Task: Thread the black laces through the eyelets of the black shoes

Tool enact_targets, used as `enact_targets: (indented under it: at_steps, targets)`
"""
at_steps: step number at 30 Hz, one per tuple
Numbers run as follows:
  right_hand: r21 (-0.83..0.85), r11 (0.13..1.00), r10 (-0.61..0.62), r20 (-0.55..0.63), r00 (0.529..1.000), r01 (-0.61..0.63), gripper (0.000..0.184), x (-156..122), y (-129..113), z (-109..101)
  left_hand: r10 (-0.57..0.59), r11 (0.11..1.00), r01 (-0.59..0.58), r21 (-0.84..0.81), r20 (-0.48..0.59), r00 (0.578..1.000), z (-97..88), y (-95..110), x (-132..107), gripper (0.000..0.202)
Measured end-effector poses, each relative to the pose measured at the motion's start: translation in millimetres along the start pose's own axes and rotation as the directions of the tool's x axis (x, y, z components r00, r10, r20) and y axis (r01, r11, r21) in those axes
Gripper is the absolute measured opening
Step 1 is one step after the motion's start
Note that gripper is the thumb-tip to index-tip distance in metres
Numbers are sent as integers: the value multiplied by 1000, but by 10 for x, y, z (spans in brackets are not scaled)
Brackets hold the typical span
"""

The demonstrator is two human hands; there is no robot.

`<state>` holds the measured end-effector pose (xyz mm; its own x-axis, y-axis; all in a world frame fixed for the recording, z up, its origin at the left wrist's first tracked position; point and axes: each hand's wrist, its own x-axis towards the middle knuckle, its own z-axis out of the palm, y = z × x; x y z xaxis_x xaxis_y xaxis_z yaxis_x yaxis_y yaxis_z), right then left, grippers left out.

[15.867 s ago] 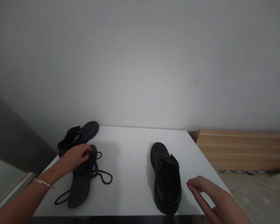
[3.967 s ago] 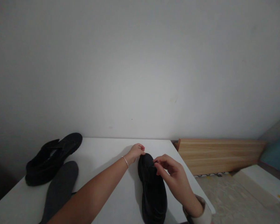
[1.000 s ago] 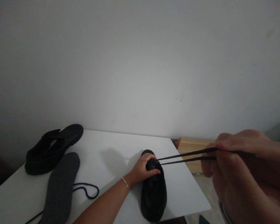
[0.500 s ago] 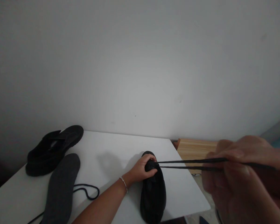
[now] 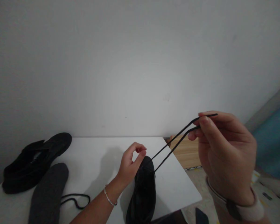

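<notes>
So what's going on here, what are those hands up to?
A person's right hand pinches two strands of black lace, drawn up from a black shoe on a white table. The left hand is at the shoe's toe end; whether it touches is unclear. Over on the left lie another black shoe, a dark grey insole and a loop of black cord.

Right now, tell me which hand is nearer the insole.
Left. The left hand is to the right of the insole; the right hand is raised farther right, pinching a black shoelace.
</notes>
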<state>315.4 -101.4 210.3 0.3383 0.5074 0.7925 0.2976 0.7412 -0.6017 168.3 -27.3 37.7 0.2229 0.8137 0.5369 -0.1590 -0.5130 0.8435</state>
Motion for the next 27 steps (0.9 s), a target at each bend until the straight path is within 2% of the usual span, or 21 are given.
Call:
enact_targets:
  at_steps: [1,3,4,5,7,9,11,14,21,27]
  targets:
    - [-15,1000,-3,19,1000,3,5,-6,-5,-6,85,996,-85,23,-23,996,6,256,50,21]
    - [-37,999,-10,55,998,12,4,-36,-29,13,235,969,-241,63,91,968,46,752,154,18]
    - [-39,999,-11,70,997,14,4,-55,-44,33,259,957,-273,94,139,956,81,958,203,9]
    - [-38,999,-7,81,997,10,5,-74,-58,54,288,943,-310,121,167,943,122,1121,249,8]
    - [-40,999,-4,90,996,7,5,-109,-82,86,338,913,-369,173,186,923,207,1309,319,7]
    - [-54,999,0,84,996,4,5,-136,-93,85,360,891,-397,219,191,913,276,1354,359,6]
    - [-56,998,11,76,997,-7,5,-162,-91,52,349,890,-381,249,164,923,323,1334,370,15]
    - [-15,999,48,69,996,-47,6,-204,-81,-15,324,908,-343,241,113,939,364,1307,356,16]
    - [127,984,116,91,989,-127,7,-245,-87,-90,377,878,-408,249,163,912,424,1323,371,10]
    - [257,940,189,151,970,-223,7,-258,-46,-165,363,861,-415,294,215,907,388,1342,422,10]
